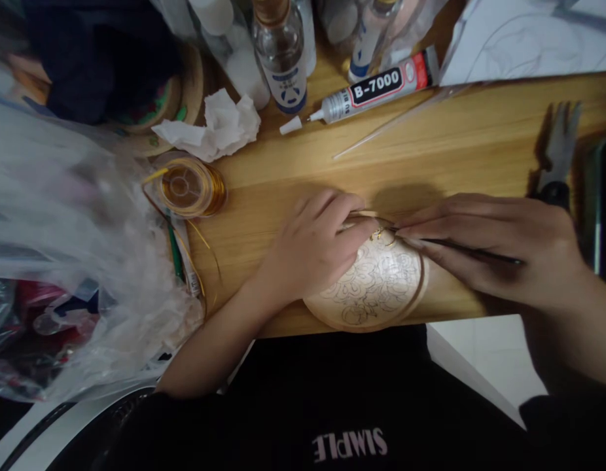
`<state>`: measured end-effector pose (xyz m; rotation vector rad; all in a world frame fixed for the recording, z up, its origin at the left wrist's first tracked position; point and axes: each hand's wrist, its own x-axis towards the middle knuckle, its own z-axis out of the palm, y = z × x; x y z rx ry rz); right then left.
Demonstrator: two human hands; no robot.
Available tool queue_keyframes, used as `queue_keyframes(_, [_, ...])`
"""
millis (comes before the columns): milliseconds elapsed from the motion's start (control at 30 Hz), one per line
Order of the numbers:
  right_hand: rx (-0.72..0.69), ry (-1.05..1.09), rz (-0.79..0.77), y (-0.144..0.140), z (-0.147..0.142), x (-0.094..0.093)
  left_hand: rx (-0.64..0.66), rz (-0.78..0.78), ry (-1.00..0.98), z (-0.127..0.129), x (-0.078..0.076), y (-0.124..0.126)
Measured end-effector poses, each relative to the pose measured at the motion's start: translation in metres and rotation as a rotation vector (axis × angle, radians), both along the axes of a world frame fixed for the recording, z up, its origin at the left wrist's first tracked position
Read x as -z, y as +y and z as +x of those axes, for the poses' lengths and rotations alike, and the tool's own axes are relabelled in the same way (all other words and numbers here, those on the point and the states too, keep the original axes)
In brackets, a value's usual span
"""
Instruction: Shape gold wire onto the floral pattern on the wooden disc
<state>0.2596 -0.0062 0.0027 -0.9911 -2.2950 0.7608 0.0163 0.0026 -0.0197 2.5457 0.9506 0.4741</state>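
Observation:
A round, pale hoop [376,288] with a line-drawn floral pattern lies by the table's front edge. My left hand [327,242] rests over its upper left side, the fingers bent and pressed on the rim and face. Gold wire [381,233] curls on the pattern near those fingertips. In my right hand [494,242], pinched between thumb and fingers, is a slim dark pair of tweezers [470,250]. Its tip touches or nearly touches the gold wire at the hoop's top; which of the two I cannot tell.
A spool of gold wire [192,186] and crumpled tissue [224,127] lie left, beside a plastic bag [87,216]. Behind are bottles [283,59] and an uncapped glue tube [376,85]. A thin clear stick [381,131] lies before the tube; scissors [558,150] lie right.

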Motion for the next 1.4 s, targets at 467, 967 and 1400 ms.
queue_keyframes(467, [-0.02, 0.007, -0.016, 0.0027, 0.0001, 0.0005, -0.007, 0.082, 0.052, 0.003, 0.0046, -0.0056])
queue_keyframes(967, [0.068, 0.087, -0.12, -0.0023, 0.003, 0.0025, 0.037, 0.076, 0.014, 0.0003, 0.0067, -0.0019])
queue_keyframes(1400, [0.056, 0.077, -0.116, -0.0008, 0.0009, 0.0033, 0.038, 0.11, 0.002, 0.0015, 0.0081, -0.0023])
